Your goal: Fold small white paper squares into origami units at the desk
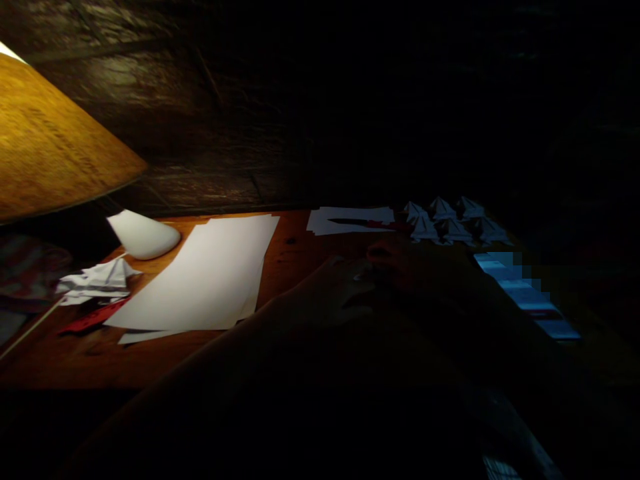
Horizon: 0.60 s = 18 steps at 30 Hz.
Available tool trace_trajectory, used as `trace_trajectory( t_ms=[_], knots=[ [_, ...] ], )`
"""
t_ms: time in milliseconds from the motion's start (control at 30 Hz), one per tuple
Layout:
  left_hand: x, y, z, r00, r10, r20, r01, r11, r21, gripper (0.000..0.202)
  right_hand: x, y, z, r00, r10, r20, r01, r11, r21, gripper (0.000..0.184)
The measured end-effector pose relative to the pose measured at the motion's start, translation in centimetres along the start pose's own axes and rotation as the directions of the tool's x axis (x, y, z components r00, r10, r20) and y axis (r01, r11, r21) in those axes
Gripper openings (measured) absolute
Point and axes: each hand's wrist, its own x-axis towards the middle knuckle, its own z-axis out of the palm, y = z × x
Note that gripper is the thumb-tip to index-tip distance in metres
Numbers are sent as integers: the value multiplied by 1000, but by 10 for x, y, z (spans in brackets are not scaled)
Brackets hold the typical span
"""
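In the dim middle of the wooden table, my left hand [336, 290] meets my right hand [395, 259]. The fingers of both are bent and drawn together at the tips. A small pale spot shows between them, but shadow hides what they hold, if anything. Just beyond the hands lies a small stack of white paper [325, 221], with a dark-bladed, red-handled knife [357, 223] across it. Several folded white paper shapes [457, 230] stand in two rows behind my right hand. Left of my left hand lie large white sheets [200, 273], overlapping.
A lit yellow lamp shade [60, 147] hangs at the left above a white lamp base [145, 235]. Crumpled or folded paper [103, 281] and a red object [95, 316] lie near it. A glowing phone-like screen [525, 293] is at the right. A dark wall [225, 147] rises behind.
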Motion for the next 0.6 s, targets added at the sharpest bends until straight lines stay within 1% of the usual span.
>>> trace_trajectory(
  t_ms=[100, 233, 333, 467, 533, 600],
  knots=[
    [0, 0, -1, 1000, 6, -5, -6, 999, -32, 34, 1, 1, -5, 1000, -10, 27, 9, 1000, 24, 38],
    [-1, -3, -1, 1000, 10, -21, -12, 996, -85, 39, 3, -2, -15, 999, -31, -7, 31, 996, 86, 36],
    [-2, -6, -1, 999, -1, -44, -5, 992, -125, 43, 5, -6, -19, 999, -49, 10, 47, 990, 131, 36],
    [-2, -8, -1, 998, -29, -63, 14, 975, -224, 38, 7, -8, -17, 998, -12, 58, 0, 979, 206, 33],
    [-2, -8, 1, 997, -34, -71, 16, 970, -241, 34, 6, -9, -17, 998, 21, 61, -35, 972, 232, 32],
    [0, -10, 3, 995, -46, -89, 21, 966, -257, 32, 4, -8, -17, 995, 72, 71, -86, 971, 224, 31]
  ],
)
